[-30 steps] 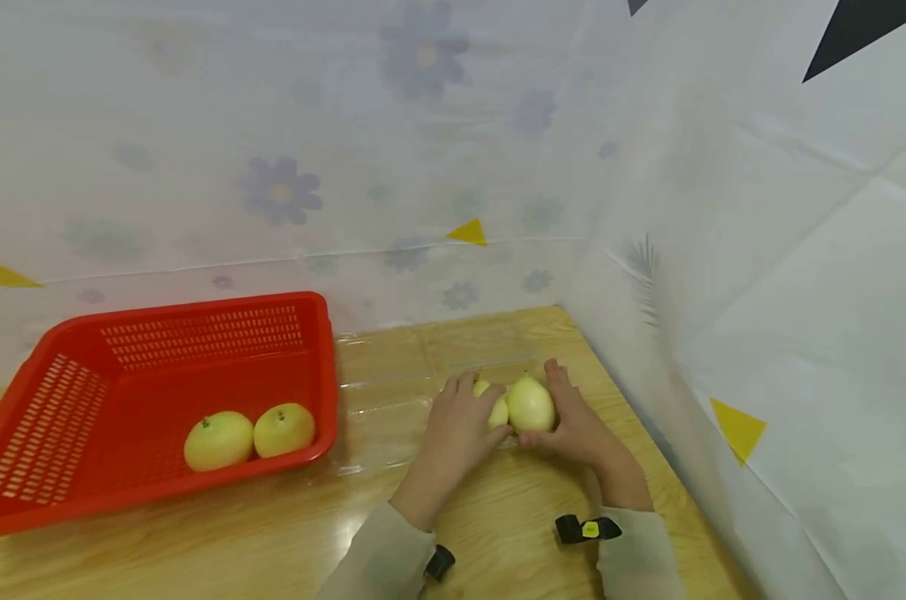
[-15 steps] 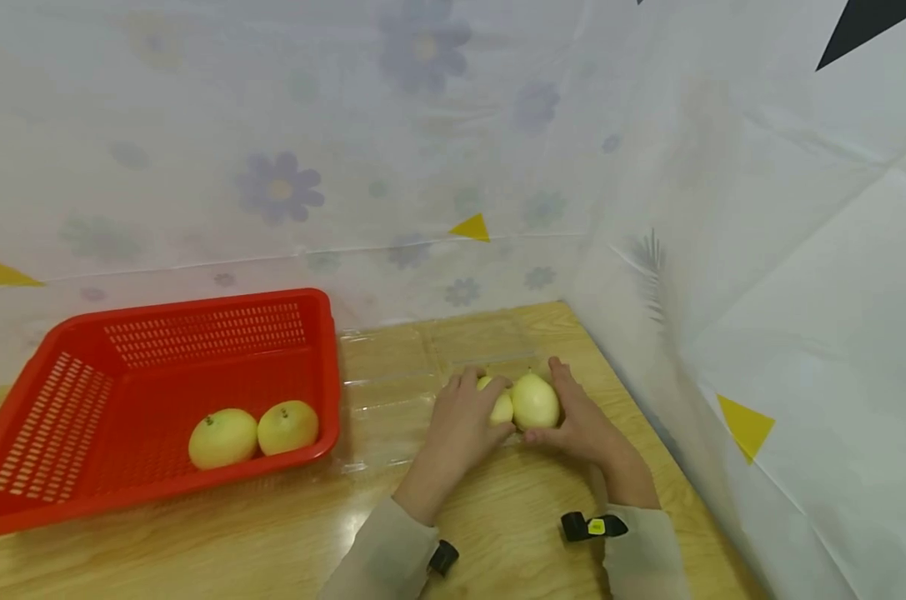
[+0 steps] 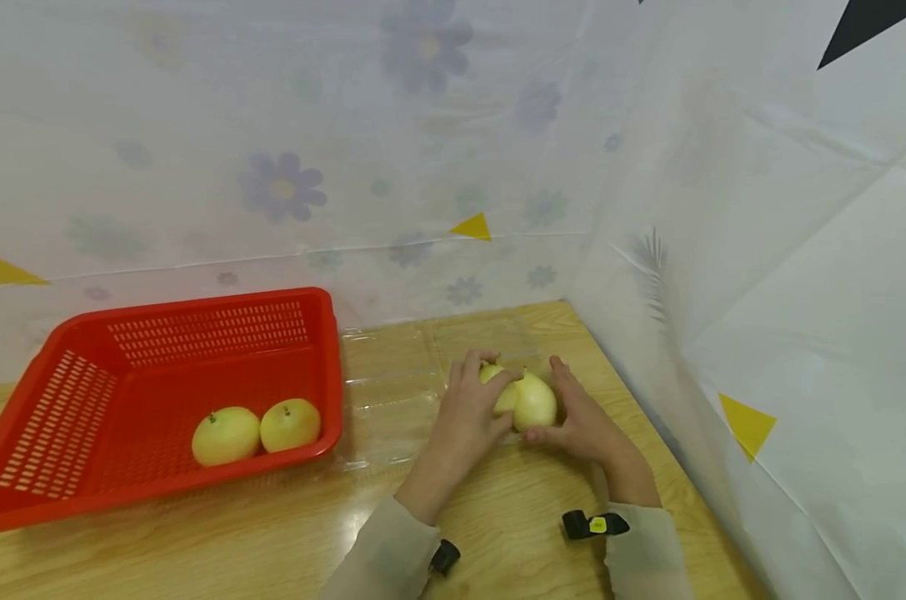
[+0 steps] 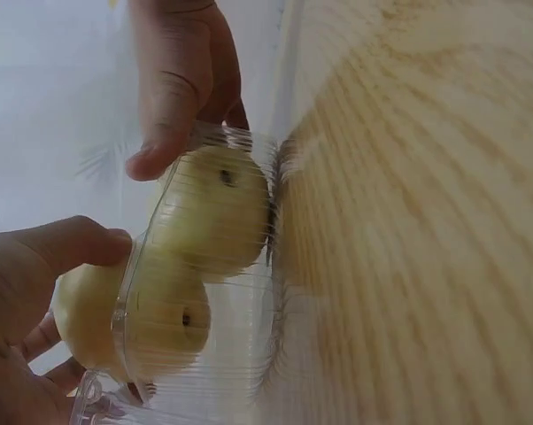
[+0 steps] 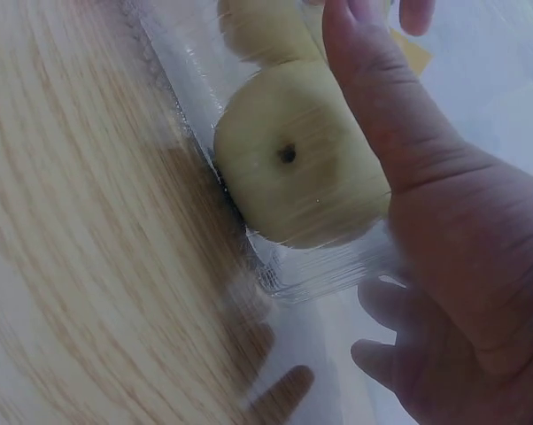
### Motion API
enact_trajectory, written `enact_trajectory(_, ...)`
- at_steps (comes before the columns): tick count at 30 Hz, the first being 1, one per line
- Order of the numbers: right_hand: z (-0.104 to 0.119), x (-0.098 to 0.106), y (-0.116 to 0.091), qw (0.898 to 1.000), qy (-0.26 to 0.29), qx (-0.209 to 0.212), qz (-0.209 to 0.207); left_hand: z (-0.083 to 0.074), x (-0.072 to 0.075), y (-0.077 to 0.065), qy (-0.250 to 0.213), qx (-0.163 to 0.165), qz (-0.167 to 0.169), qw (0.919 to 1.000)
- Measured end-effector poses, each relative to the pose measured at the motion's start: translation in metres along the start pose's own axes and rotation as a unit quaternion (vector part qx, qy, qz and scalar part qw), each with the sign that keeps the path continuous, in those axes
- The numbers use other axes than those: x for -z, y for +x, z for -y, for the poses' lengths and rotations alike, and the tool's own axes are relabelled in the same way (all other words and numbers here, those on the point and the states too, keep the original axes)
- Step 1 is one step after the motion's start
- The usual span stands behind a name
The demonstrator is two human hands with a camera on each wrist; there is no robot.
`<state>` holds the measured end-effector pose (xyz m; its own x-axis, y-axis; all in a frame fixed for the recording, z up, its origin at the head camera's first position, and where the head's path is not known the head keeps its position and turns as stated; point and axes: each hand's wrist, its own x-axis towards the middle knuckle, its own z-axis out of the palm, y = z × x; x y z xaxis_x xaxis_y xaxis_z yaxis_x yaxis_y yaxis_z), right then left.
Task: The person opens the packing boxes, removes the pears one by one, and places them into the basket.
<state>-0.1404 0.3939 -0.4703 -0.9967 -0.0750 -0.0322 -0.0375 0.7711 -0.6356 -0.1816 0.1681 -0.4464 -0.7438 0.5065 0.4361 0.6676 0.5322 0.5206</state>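
My left hand (image 3: 463, 408) grips a pale yellow pear (image 3: 507, 398) between thumb and fingers. In the left wrist view this pear (image 4: 165, 310) stands partly above the rim of a clear plastic clamshell box (image 4: 240, 341). A second pear (image 3: 537, 404) sits lower in the box, touching or nearly touching the first. Around its right side is my right hand (image 3: 583, 425), fingers extended and thumb at the front. In the right wrist view, its thumb lies near the rim beside the second pear (image 5: 289, 155), with fingertips outside the box wall.
A red perforated plastic basket (image 3: 197, 367) stands at the left, with two pears (image 3: 226, 436) near its front wall. The box's clear lid part (image 3: 388, 417) lies flat between basket and hands. Wood-grain table (image 3: 272, 533); flower-patterned sheet (image 3: 280, 242) behind, white sheet (image 3: 760, 292) at right.
My left hand has raised its pear slightly, up and away from me. The second pear has tilted a little to the left. My right hand stays almost in place.
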Motion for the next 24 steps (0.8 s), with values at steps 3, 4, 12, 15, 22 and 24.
enact_trajectory(3,0.000,0.000,0.001,1.000,-0.001,0.003,-0.001,0.000,0.005,0.000,-0.022,0.011,-0.011,0.9996)
enact_trajectory(4,0.000,0.000,0.001,1.000,0.000,0.005,-0.002,-0.001,0.006,0.000,-0.030,0.015,-0.015,0.9993)
enact_trajectory(12,-0.002,0.000,0.001,1.000,0.002,0.016,-0.004,-0.003,0.021,-0.002,-0.041,0.026,-0.023,0.9986)
enact_trajectory(15,-0.002,0.000,0.001,1.000,0.003,0.012,-0.001,-0.004,0.027,-0.003,-0.039,0.019,-0.029,0.9986)
enact_trajectory(22,-0.005,-0.002,0.000,1.000,0.005,0.016,-0.004,-0.003,0.045,-0.008,-0.016,0.002,-0.022,0.9996)
enact_trajectory(24,-0.004,-0.001,0.000,1.000,0.003,0.018,-0.007,-0.003,0.052,-0.009,-0.008,-0.007,-0.023,0.9997)
